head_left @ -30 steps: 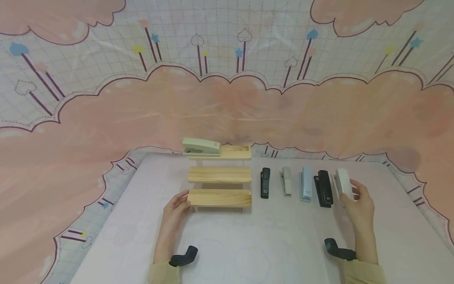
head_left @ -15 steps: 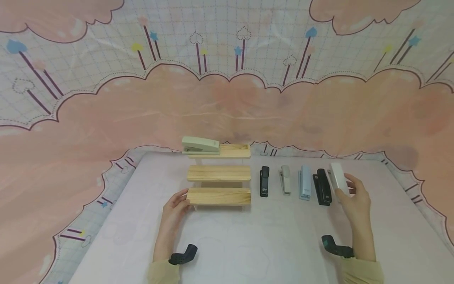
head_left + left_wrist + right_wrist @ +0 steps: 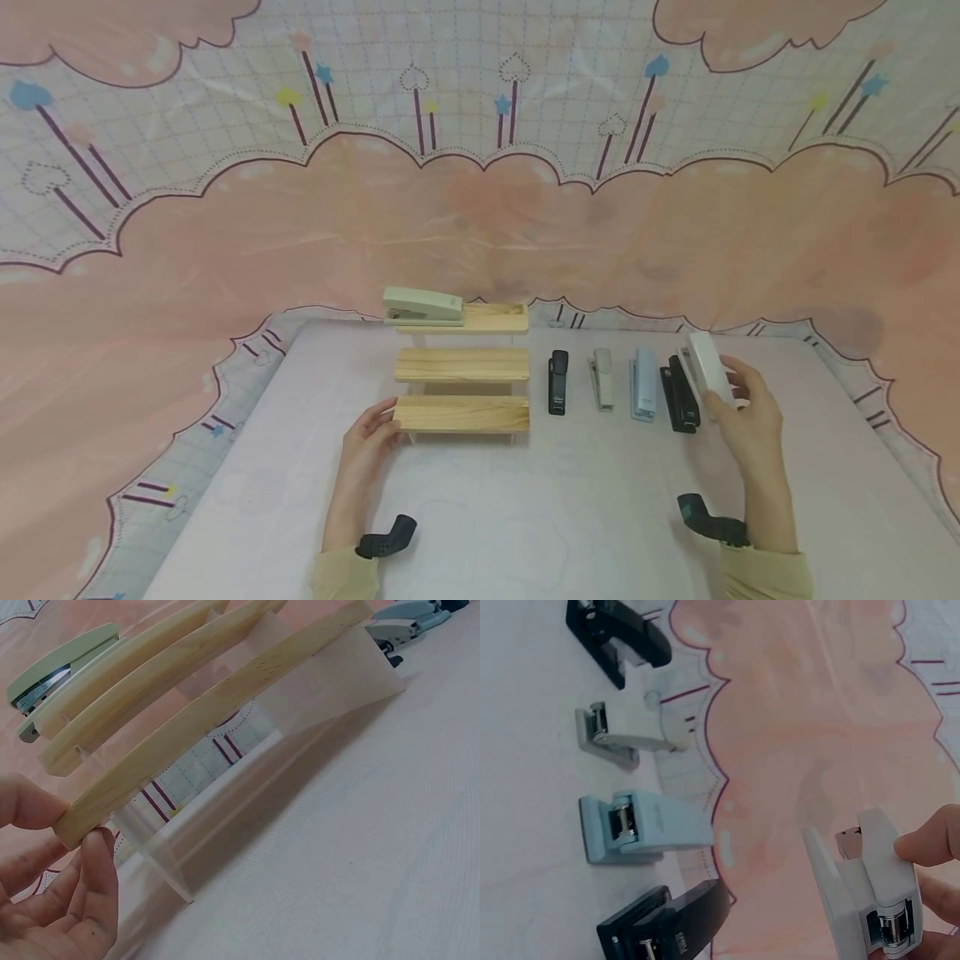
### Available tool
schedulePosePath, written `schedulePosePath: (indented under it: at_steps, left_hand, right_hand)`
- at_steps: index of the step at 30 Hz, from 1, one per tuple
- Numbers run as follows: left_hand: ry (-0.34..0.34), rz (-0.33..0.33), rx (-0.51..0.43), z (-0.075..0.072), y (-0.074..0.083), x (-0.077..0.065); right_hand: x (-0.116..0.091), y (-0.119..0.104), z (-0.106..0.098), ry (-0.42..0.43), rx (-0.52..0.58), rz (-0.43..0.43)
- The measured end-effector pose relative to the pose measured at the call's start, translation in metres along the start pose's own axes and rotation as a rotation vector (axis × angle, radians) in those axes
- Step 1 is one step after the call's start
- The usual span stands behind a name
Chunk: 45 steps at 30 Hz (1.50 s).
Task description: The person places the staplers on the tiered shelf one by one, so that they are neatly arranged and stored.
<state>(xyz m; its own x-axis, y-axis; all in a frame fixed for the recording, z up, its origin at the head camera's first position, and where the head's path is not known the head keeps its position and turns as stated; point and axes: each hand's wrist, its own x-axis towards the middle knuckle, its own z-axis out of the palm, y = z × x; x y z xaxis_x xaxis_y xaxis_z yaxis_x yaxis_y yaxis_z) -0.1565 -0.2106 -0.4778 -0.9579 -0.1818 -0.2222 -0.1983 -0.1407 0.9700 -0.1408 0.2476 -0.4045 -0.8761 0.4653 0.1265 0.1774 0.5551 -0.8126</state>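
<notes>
We had the R hand (image 3: 752,410) pinching the white stapler (image 3: 708,367) just beside the larger blk stapler (image 3: 681,397), twd the far R corner of the counter (image 3: 600,508). Our L hand (image 3: 367,437) pinched the L end of the wooden rack's lowest shelf (image 3: 461,413).

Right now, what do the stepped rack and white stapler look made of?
Rack boards: wood, smooth; visible grain.
Rack supports: possibly frosted acrylic; they look translucent.
White stapler: probably plastic casing, matte, evenly coloured; painted metal possible. Its end mechanism: likely metal, shiny reflections.
</notes>
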Motion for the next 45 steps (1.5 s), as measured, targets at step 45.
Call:
schedulePosePath:
  at_steps: [45]
  left_hand:
    - [0.011,-0.001,-0.030,0.001,-0.001,0.001]
  right_hand:
    - [0.036,-0.079,0.039,-0.335,0.092,-0.429]
